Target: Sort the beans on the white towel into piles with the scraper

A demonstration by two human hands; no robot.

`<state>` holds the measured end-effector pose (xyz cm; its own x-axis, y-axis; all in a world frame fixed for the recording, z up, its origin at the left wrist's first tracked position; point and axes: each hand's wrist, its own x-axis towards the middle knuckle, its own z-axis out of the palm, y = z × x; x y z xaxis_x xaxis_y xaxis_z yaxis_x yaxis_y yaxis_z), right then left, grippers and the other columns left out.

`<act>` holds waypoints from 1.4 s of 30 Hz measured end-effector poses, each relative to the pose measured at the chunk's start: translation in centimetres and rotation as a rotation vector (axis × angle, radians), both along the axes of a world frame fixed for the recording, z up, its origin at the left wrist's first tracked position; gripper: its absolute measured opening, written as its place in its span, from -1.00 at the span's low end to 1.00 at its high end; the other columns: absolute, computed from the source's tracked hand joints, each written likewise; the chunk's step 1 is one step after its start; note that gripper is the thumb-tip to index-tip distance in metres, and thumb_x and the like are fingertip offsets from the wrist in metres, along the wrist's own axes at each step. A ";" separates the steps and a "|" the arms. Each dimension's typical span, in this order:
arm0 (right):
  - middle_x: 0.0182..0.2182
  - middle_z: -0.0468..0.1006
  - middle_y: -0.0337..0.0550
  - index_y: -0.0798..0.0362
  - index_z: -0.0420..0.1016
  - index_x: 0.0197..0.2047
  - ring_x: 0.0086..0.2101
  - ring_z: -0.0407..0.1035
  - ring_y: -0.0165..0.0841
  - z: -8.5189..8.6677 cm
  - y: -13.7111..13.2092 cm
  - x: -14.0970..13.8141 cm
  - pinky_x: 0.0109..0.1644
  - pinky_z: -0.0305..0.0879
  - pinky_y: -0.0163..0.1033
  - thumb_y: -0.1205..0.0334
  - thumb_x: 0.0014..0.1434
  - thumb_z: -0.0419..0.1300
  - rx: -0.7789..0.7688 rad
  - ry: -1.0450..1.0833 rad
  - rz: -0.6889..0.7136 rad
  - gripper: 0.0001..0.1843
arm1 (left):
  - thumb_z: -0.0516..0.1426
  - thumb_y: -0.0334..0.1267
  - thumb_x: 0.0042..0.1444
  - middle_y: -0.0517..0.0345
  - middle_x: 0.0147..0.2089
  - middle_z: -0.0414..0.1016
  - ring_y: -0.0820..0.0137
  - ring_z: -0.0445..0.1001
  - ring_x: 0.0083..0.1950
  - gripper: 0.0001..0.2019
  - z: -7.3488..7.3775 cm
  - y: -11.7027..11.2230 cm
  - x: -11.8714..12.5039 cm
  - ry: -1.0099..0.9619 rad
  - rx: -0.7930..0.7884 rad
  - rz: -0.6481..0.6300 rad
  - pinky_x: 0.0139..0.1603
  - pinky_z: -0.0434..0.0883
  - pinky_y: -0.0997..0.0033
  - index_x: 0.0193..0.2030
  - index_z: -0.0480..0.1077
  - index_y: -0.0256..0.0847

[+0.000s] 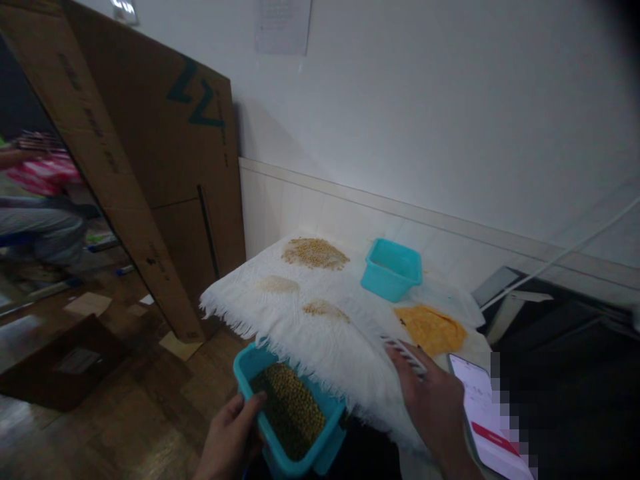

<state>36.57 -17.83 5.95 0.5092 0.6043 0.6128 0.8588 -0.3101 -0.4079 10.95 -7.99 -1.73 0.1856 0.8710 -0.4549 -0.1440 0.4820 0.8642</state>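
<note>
My left hand [235, 427] grips the rim of a turquoise plastic tub [247, 380] below the front edge of a white fringed cloth [280, 327]. Inside the tub, yellowish beans [297, 400] lie beside small dark green beans [273, 407]. Over the cloth's right side, my right hand [425, 393] is closed on a whitish piece with a ridged edge [405, 353]; its exact kind is unclear. Left of this hand is a small patch of tan grains [325, 309]. Farther back lie a larger heap of yellowish beans [315, 253] and a pale grain pile [278, 285].
A second turquoise tub [393, 267] stands at the back by the wall. An orange cloth [433, 329] and a phone [487, 413] lie on the right. A tall cardboard box [160, 133] stands left. Another person's arm and leg [40, 227] show beyond it.
</note>
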 end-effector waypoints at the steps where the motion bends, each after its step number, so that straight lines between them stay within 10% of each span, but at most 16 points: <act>1: -0.31 0.71 0.00 0.06 0.70 -0.23 -0.42 0.62 -0.19 -0.1 0.2 1.1 -0.36 0.52 -0.23 -0.28 0.31 -0.07 0.002 0.017 -0.062 -0.31 | 0.37 0.10 -0.24 0.35 -0.76 0.27 0.57 0.17 -0.74 -0.57 0.1 0.0 0.0 -0.013 -0.004 -0.004 -0.72 0.09 0.58 -0.61 0.36 -0.20; 42: -0.44 0.70 -0.12 -0.03 0.71 -0.32 -0.47 0.61 -0.21 1.8 0.1 0.1 -0.40 0.54 -0.28 -0.26 0.25 0.05 -0.026 0.168 0.162 -0.43 | 0.38 0.05 -0.21 0.33 -0.76 0.29 0.55 0.18 -0.73 -0.60 0.5 0.0 0.0 -0.021 0.003 -0.010 -0.69 0.09 0.55 -0.61 0.35 -0.19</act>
